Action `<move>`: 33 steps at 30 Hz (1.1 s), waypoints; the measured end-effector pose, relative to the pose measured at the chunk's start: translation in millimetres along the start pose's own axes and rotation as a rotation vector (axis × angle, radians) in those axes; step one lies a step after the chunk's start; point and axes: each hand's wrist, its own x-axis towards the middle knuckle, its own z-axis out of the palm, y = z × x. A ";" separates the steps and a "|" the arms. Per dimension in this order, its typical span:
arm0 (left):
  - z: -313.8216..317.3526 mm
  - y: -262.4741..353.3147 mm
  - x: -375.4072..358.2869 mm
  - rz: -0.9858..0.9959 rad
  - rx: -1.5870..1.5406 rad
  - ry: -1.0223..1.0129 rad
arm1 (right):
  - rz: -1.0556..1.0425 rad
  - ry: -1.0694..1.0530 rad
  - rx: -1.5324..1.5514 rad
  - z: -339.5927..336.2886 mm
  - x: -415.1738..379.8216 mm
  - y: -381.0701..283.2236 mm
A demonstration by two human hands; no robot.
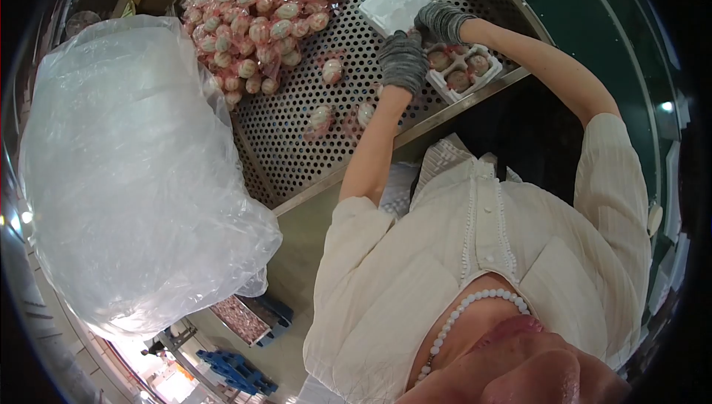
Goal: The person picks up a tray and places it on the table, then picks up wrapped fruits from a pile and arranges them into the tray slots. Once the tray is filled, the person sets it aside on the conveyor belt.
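My left hand (404, 61), in a grey knit glove, is closed at the upper left corner of an open white foam tray (472, 91). My right hand (443, 23), gloved alike, curls beside it with its fingertips nearly touching the left ones. What the fingers hold is hidden. Round wrapped items (459, 80) sit in the tray's compartments. A white lid-like foam piece (395, 5) lies just beyond my hands. Loose wrapped balls, one of them (331, 71) left of my left hand, rest on the perforated metal table (285, 133).
A large heap of red-and-white wrapped balls (259, 18) covers the table's far left. A big clear plastic bag of white material (133, 174) stands at the left. The table's raised metal edge (445, 116) runs before my body. A green surface (586, 33) lies to the right.
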 end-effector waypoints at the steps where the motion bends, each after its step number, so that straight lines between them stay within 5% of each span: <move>1: -3.0 0.3 4.6 -0.054 -0.051 -0.079 | 0.019 0.004 -0.043 -0.7 2.3 -2.7; 6: 2.5 0.6 7.8 -0.035 0.104 -0.119 | 0.042 0.080 -0.087 3.0 7.8 -8.0; 8: 14.7 -27.9 2.5 -0.175 -0.770 -0.003 | 0.104 0.059 0.013 7.2 -0.1 -2.9; 9: 7.6 -35.2 1.0 -0.166 -0.765 -0.001 | -0.055 0.256 0.168 10.2 -14.6 9.2; 13: -9.2 -46.5 -17.2 -0.409 -0.498 -0.072 | 0.084 0.411 0.424 19.6 -29.7 12.1; 16: -10.9 -40.4 -25.3 -0.259 0.077 -0.640 | 0.109 0.246 0.197 21.4 -14.6 6.7; 18: -1.7 -40.1 -44.8 -0.146 0.103 -0.495 | 0.087 0.173 0.187 9.8 -19.6 -10.5; 20: 10.7 -40.6 -44.6 0.005 0.174 -0.743 | 0.088 0.171 0.002 5.3 -19.7 -20.0; 25: 33.6 -46.5 -40.1 -0.035 0.232 -0.715 | 0.132 0.127 -0.069 -0.4 -5.4 -28.0; 27: 21.9 -41.6 -30.6 -0.055 0.258 -0.892 | 0.347 -0.192 0.027 -41.7 -19.2 -52.5; 28: 19.1 -45.3 -28.3 -0.039 0.271 -0.886 | 0.361 -0.178 0.032 -26.2 -18.4 -43.7; 30: 29.9 -68.2 -39.6 -0.112 0.211 -0.494 | 0.089 0.289 0.026 23.7 -17.8 -16.9; 31: 101.2 -132.2 -39.4 -0.350 -0.342 -0.310 | 0.075 0.401 0.229 27.9 -29.7 -12.3; 32: 96.5 -139.0 -27.7 -0.345 -0.333 -0.305 | 0.074 0.413 0.230 37.1 -37.0 -7.5; 33: 80.4 -145.3 -16.8 -0.701 -0.661 -0.369 | 0.081 0.572 0.384 46.5 -41.4 -6.0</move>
